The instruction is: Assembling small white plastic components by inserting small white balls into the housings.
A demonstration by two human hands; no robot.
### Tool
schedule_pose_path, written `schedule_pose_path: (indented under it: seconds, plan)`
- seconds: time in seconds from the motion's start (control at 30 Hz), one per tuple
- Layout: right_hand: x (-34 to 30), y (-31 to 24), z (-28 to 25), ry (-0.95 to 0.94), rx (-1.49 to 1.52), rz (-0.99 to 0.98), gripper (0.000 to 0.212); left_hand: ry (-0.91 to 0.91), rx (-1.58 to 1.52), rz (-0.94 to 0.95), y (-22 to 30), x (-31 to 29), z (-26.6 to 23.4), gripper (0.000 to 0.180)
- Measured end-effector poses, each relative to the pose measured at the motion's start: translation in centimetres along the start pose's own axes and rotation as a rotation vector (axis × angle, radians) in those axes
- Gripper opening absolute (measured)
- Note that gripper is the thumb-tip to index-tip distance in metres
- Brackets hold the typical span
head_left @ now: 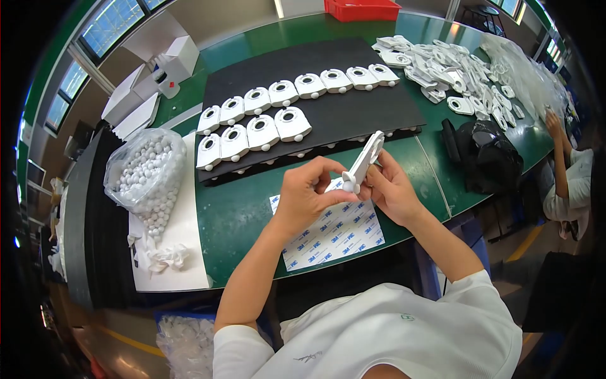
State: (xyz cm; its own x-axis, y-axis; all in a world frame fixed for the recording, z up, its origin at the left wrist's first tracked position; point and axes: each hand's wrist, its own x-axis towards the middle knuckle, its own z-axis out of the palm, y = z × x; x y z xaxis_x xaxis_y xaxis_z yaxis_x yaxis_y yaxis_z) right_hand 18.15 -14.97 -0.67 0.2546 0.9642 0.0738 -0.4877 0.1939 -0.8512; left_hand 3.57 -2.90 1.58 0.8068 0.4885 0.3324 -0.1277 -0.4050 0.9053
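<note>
While white part (363,165) partly hides right hand (396,194) | left hand (302,194) pinches ball (351,184)

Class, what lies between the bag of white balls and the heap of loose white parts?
In the head view, a black board bearing two rows of white parts.

The right grip (394,192) was partly hidden behind the upright white part (364,163), whose own lower side those fingers covered. The left grip (302,194) hid the upper edge of the printed sheet (334,243) at 6 o'clock. Toward 2 o'clock, heaped white pieces (435,72) overlapped too closely to count. The red bin (362,11) at 12 o'clock was cut by the top edge, and a co-worker (571,189) at 3 o'clock by the dark rim. Toward 10 o'clock, a bottle's (169,87) label was too small to read.
</note>
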Motion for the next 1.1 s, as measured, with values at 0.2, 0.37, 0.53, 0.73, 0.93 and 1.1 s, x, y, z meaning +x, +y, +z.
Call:
schedule_pose_path:
  seconds: [0.2, 0.37, 0.53, 0.73, 0.93, 1.1]
  plan:
    - [0.9, -0.9, 0.5, -0.059, -0.116, -0.094, 0.029, 0.013, -0.080, 0.090, 0.0, -0.4, 0.1, 0.026]
    - [3.4, -3.3, 1.6, -0.139, -0.378, -0.216, 0.029, 0.099, -0.116, 0.060, -0.7, 0.2, -0.6, 0.036]
    - [7.2, -6.0, 3.4, 0.054, -0.474, -0.255, 0.032, 0.215, -0.387, -0.098, -1.0, 0.9, -1.9, 0.049]
    - [12.9, -3.8, -2.9, 0.166, -0.934, -0.129, 0.034, 0.228, -0.778, -0.450, -0.6, 1.3, -2.5, 0.038]
    - [13.5, -2.7, -3.7, 0.154, -1.060, -0.165, 0.033, 0.172, -0.948, -0.468, -1.0, 1.1, -2.9, 0.034]
    - [12.2, -6.2, -4.9, 0.129, -1.188, -0.308, 0.033, 0.184, -0.985, -0.481, -1.2, 1.2, -3.0, 0.035]
